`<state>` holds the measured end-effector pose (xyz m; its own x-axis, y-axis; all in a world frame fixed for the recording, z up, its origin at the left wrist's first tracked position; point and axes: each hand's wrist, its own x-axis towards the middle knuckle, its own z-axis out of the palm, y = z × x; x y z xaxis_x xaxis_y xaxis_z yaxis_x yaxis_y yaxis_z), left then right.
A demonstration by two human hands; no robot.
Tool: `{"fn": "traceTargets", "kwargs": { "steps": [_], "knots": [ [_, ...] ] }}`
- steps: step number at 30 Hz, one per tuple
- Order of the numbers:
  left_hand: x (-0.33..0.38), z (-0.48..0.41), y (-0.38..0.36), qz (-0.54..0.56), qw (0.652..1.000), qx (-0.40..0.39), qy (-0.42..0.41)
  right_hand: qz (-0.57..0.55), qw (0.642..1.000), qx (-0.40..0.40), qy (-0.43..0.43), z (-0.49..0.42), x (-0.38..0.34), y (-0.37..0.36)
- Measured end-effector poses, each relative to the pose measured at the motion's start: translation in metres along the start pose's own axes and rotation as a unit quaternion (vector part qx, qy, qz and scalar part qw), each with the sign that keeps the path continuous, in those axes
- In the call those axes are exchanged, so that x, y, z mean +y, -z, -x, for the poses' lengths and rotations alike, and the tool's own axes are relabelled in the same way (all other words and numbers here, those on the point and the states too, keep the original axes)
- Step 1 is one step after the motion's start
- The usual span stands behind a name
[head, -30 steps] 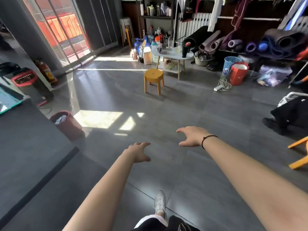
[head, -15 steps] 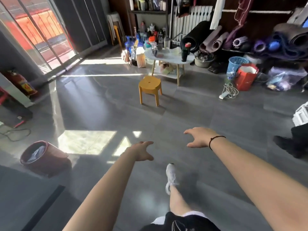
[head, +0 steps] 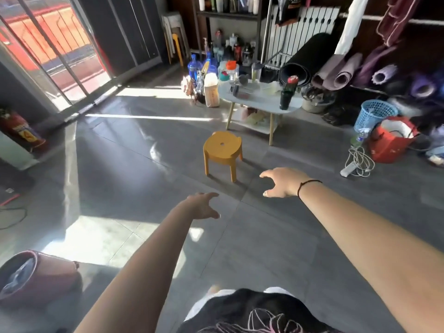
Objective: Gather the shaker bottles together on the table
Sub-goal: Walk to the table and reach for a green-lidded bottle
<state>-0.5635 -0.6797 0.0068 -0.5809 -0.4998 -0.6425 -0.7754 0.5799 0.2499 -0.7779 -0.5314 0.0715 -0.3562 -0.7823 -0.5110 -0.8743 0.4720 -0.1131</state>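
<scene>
A low white oval table (head: 262, 99) stands at the far side of the room. On it are a dark shaker bottle with a red top (head: 287, 96), a clear bottle with an orange lid (head: 232, 69) and a clear shaker with a dark lid (head: 256, 71). Both my arms stretch out over the grey floor, well short of the table. My left hand (head: 203, 206) is open and empty. My right hand (head: 282, 182), with a black band at the wrist, is also open and empty.
A yellow stool (head: 223, 151) stands on the floor between me and the table. A dark red bucket (head: 36, 277) sits at lower left. A red bag (head: 390, 140), a blue basket (head: 373, 112) and a white power strip (head: 352, 165) lie right of the table; rolled mats (head: 336, 73) are stacked behind.
The table and stool are closer and larger in view than before; the red bucket has slid to the lower left. Both hands stay open and stretched forward.
</scene>
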Motion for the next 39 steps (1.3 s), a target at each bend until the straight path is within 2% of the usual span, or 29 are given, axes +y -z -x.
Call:
{"fn": "traceTargets", "kwargs": {
  "steps": [10,14,20,28,39],
  "knots": [
    [0.017,-0.212,0.120,-0.026,0.999,-0.032,-0.010,0.000,1.000,-0.020,0.000,-0.203,0.058,0.086],
    [0.030,-0.318,0.201,-0.020,0.999,-0.030,-0.030,-0.010,0.999,-0.038,-0.030,-0.293,0.097,0.137],
    [0.083,-0.435,0.310,0.004,0.995,-0.041,-0.089,-0.065,0.994,-0.021,-0.083,-0.381,0.156,0.226],
    [0.170,-0.560,0.382,-0.033,0.986,-0.072,-0.145,-0.142,0.982,-0.017,-0.122,-0.501,0.256,0.269],
    [0.244,-0.739,0.496,0.006,0.994,-0.084,-0.074,-0.187,0.977,-0.043,-0.097,-0.712,0.412,0.367]
  ]
}}
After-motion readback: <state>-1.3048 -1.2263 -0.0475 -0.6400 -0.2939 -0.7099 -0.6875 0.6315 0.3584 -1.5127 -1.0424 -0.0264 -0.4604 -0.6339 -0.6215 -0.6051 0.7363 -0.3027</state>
